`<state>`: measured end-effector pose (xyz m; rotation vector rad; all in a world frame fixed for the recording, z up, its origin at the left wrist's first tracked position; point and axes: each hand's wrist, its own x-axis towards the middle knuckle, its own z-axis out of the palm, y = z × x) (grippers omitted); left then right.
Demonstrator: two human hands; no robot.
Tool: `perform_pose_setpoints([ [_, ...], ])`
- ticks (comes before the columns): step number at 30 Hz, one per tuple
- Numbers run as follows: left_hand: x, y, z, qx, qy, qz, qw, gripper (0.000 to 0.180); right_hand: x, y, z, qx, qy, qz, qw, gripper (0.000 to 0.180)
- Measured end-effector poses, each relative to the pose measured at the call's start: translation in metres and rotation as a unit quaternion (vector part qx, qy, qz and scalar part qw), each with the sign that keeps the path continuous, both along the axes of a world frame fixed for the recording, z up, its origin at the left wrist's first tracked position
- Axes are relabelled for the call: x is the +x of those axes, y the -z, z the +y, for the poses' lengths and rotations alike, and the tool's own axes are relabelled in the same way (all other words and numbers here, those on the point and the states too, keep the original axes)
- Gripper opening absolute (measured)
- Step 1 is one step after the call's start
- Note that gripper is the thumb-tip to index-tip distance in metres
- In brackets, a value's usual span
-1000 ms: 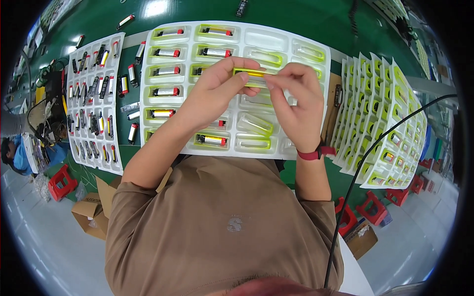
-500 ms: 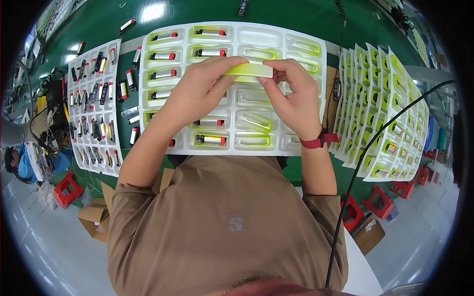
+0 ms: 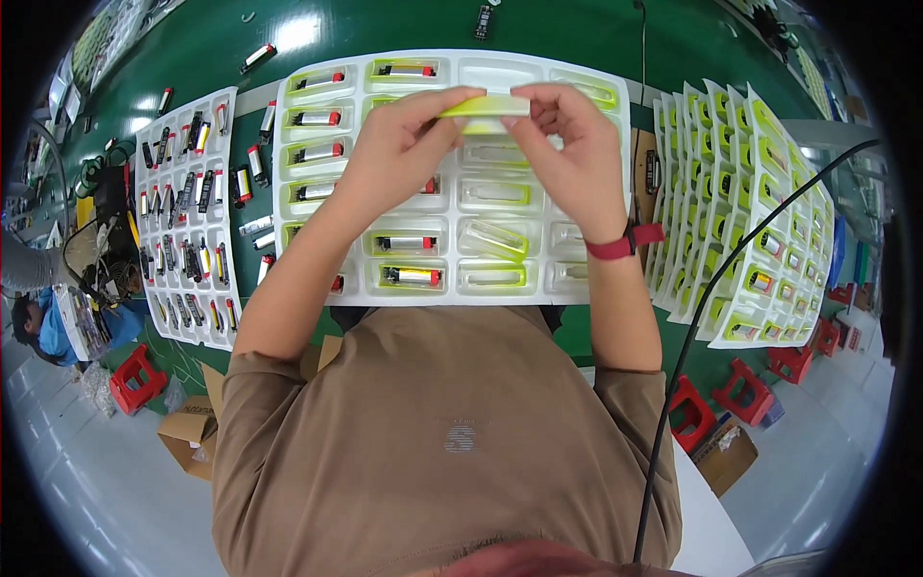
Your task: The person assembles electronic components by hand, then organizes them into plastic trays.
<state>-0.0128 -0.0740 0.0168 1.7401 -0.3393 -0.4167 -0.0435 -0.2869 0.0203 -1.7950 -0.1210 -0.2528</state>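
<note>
Fingertips of the left hand point(image 3: 399, 154) pinch the left end of a slim yellow-green and white strip point(image 3: 484, 104); thumb under, index on top, remaining fingers curled in beside them. Fingertips of the right hand point(image 3: 575, 159) pinch the strip's right end, thumb and index closed on the white part, other fingers folded loosely behind. Strip is held roughly level, lifted off the surface, above the upper rows of the white moulded tray point(image 3: 596, 279); it sits at about 12 o'clock from the person's chest. A red wristband point(image 3: 623, 242) circles the right wrist. Tray compartments: the left and middle columns hold small cylindrical parts with red ends point(image 3: 409, 274), lying flat on yellow-green liners; several compartments toward 3 o'clock within the tray hold only clear or yellow-green inserts. At 9 o'clock from the hands, a second white tray point(image 3: 178, 322) lies on the green table point(image 3: 212, 48), packed with smaller dark and red parts. At 3 o'clock, a fanned stack of white trays with yellow-green pockets point(image 3: 750, 202) overlaps like shingles. A black cable point(image 3: 692, 327) runs from 2 o'clock down past the right elbow. Loose parts lie on the table at 11 o'clock. Red stools point(image 3: 135, 380) and cardboard boxes point(image 3: 187, 433) stand on the floor at 8 o'clock.
</note>
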Motion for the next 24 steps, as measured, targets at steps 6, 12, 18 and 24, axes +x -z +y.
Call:
perform_pose_setpoints([
  [6, 0.034, 0.003, -0.027, 0.140, -0.081, -0.263, 0.951, 0.025, 0.062, 0.002, -0.025, -0.154, -0.010, -0.028, 0.988, 0.021],
  [12, 0.037, 0.010, -0.041, 0.266, 0.111, -0.382, 0.878, 0.016, 0.095, 0.032, -0.042, -0.470, 0.018, -0.014, 0.882, 0.021],
  [18, 0.044, 0.024, -0.035, 0.252, 0.085, -0.444, 0.855, 0.018, 0.167, 0.033, -0.054, -0.325, -0.034, 0.057, 0.943, 0.032],
  [24, 0.014, -0.026, -0.004, 0.114, 0.026, -0.111, 0.987, 0.028, 0.208, 0.083, -0.035, -0.463, 0.075, 0.139, 0.872, 0.044],
])
